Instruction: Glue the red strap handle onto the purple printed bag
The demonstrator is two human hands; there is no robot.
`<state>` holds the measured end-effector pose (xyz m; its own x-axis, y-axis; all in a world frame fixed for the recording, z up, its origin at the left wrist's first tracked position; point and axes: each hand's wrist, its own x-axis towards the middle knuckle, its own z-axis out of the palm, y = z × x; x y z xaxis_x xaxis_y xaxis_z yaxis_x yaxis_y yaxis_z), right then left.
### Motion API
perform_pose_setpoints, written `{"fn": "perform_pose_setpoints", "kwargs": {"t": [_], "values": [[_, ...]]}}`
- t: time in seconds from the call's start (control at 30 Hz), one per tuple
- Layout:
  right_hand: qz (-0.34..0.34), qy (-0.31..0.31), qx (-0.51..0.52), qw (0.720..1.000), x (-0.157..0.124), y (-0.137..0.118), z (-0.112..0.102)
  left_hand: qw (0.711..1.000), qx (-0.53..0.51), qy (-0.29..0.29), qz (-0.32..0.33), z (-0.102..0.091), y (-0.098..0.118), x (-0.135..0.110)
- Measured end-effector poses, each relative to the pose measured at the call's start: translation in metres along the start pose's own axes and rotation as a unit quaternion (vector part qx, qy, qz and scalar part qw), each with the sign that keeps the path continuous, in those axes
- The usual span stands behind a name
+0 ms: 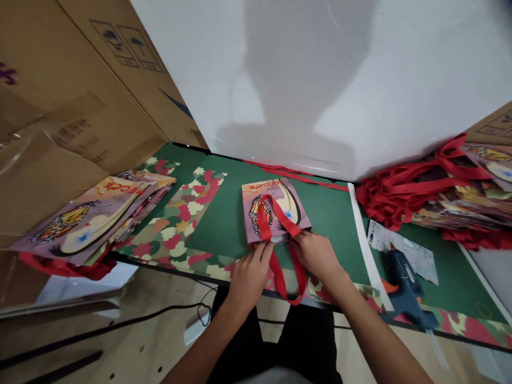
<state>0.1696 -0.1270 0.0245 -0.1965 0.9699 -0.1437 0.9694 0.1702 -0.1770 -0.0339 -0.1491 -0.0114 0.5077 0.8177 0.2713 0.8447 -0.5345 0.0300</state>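
Observation:
A small paper gift bag (248,210) with a butterfly print lies flat on the green table, its mouth turned toward me. One red ribbon handle (286,218) lies over the bag's front; the other ribbon loop (294,298) hangs over the table's near edge. My left hand (250,272) pinches the left side of the bag's top edge. On the right side of that edge, my right hand (316,253) is closed at the bag's corner, beside the ribbon. Both sets of fingertips are partly hidden.
A stack of printed bags (92,218) sits at the left, overhanging the edge. Many more bags with red handles (436,186) are piled at the right. Nearby lie a hot glue gun (406,282) and a paper slip (404,248). Cardboard boxes (132,101) and a white panel (300,80) stand behind.

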Motion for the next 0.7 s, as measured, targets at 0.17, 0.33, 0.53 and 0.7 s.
{"fn": "perform_pose_setpoints", "kwargs": {"t": [0.17, 0.33, 0.53, 0.7], "values": [[-0.008, -0.014, -0.007, 1.000, -0.010, -0.009, -0.003, 0.979, 0.019, -0.186, -0.076, -0.024, 0.005, 0.004], [-0.011, -0.031, -0.010, 0.999, -0.015, -0.014, -0.005, 0.961, 0.002, -0.263, -0.089, -0.051, 0.012, 0.023], [-0.009, -0.034, 0.013, 0.999, -0.018, -0.013, -0.010, 0.957, -0.023, -0.281, -0.073, -0.062, 0.013, 0.035], [-0.004, -0.036, 0.031, 0.999, -0.020, -0.016, -0.014, 0.963, -0.028, -0.260, -0.069, -0.059, 0.012, 0.034]]}}
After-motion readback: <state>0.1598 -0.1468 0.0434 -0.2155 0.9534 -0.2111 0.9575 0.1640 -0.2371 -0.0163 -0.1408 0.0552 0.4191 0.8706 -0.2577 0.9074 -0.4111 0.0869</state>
